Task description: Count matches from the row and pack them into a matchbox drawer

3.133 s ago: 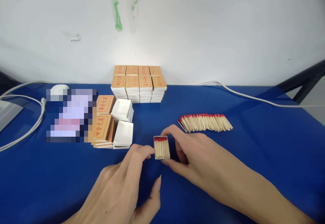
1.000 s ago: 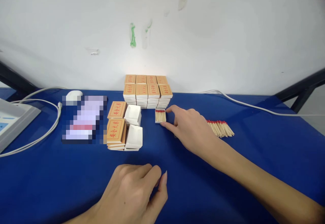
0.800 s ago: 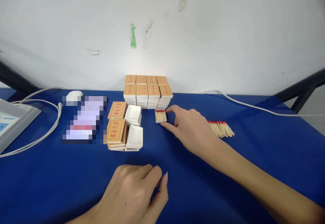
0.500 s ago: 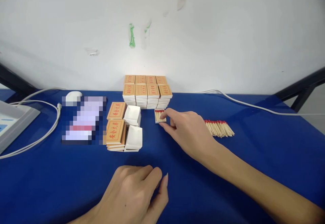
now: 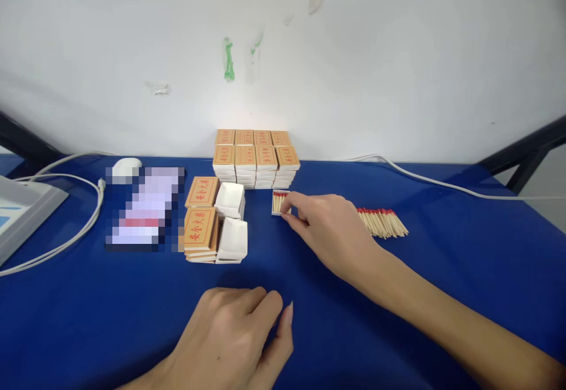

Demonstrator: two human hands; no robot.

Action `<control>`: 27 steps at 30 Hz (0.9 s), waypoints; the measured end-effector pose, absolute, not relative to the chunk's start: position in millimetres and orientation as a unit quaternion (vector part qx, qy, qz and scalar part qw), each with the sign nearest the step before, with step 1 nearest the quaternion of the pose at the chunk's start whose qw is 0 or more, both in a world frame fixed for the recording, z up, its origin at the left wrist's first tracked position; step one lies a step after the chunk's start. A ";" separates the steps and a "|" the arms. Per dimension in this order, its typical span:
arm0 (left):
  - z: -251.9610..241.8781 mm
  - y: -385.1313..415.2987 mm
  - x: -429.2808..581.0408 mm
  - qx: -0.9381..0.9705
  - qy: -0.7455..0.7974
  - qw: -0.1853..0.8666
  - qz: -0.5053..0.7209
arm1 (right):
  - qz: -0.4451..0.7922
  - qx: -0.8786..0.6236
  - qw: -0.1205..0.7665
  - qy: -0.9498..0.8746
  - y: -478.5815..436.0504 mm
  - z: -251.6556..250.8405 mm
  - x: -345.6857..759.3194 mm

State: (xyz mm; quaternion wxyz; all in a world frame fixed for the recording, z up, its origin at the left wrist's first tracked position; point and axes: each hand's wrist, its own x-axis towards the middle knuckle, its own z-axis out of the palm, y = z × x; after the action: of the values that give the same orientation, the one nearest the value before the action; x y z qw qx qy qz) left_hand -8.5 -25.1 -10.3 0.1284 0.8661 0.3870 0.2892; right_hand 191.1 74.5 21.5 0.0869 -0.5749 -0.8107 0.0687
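Note:
A small white matchbox tray holds a row of red-tipped matches and lies on the blue table, just in front of the stacked matchboxes. The thumb and index finger of my right hand close on its near right corner; the fingertips partly cover the matches there. Beyond that hand, to the right, is a loose pile of matches. My left hand rests near the table's front, fingers curled and thumb alongside, with nothing visible in it.
Stacked matchboxes stand against the wall. Left of the middle are orange matchbox sleeves beside empty white trays. Farther left lie a blurred phone, a white mouse and a white cable. Another cable runs along the back right.
The filled tray has slid slightly to the right with my right hand's fingertips. My left hand has stayed where it was. The view has shifted a little.

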 end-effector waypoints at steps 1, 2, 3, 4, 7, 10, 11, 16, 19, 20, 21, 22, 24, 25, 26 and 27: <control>-10.3 -25.3 -8.6 0.866 0.387 0.128 0.289 | 0.068 -0.574 0.087 -0.811 74.7 21.7 191.2; -10.3 -25.6 -8.5 0.866 0.388 0.127 0.289 | 0.066 -0.574 0.088 -0.811 75.0 21.7 191.4; -10.2 -25.7 -8.5 0.866 0.389 0.128 0.288 | 0.065 -0.573 0.089 -0.812 75.4 21.5 191.7; -10.1 -25.8 -8.5 0.866 0.388 0.129 0.288 | 0.064 -0.573 0.089 -0.812 75.8 21.4 192.3; -10.0 -25.6 -8.6 0.866 0.388 0.130 0.288 | 0.060 -0.573 0.091 -0.812 75.7 22.9 194.7; -10.9 -25.5 -9.1 0.864 0.392 0.127 0.290 | 0.064 -0.567 0.129 -0.811 70.0 30.4 195.4; -11.2 -25.6 -9.3 0.864 0.392 0.128 0.289 | 0.075 -0.556 0.156 -0.813 66.3 34.1 194.4; -12.2 -26.8 -9.3 0.875 0.378 0.141 0.267 | 0.176 -0.444 0.227 -0.849 42.0 49.9 176.8; -12.2 -27.3 -8.6 0.891 0.346 0.155 0.251 | 0.180 -0.429 0.186 -0.865 35.5 50.1 163.4; -12.2 -27.3 -8.3 0.895 0.337 0.153 0.251 | 0.175 -0.429 0.174 -0.869 35.7 48.9 159.8; -12.3 -27.2 -8.1 0.897 0.333 0.149 0.251 | 0.171 -0.431 0.162 -0.871 36.9 47.3 156.8; -12.5 -27.1 -7.9 0.898 0.330 0.146 0.252 | 0.167 -0.430 0.152 -0.874 38.7 45.7 154.3; -13.0 -26.7 -7.8 0.898 0.328 0.147 0.253 | 0.163 -0.422 0.144 -0.880 42.1 42.9 151.0; -13.3 -26.5 -7.9 0.898 0.328 0.151 0.253 | 0.161 -0.417 0.147 -0.882 42.9 42.0 150.4; -13.3 -26.3 -8.1 0.897 0.328 0.155 0.254 | 0.160 -0.413 0.154 -0.884 42.6 41.6 150.5; -13.2 -26.2 -8.3 0.895 0.327 0.159 0.260 | 0.160 -0.407 0.164 -0.884 41.2 41.9 151.7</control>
State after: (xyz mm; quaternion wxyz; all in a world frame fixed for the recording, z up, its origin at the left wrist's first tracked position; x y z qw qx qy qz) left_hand -8.3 -26.2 -13.2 0.1593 0.8945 0.3269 0.2599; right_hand 151.7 41.2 41.9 0.1645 -0.4066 -0.8843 0.1600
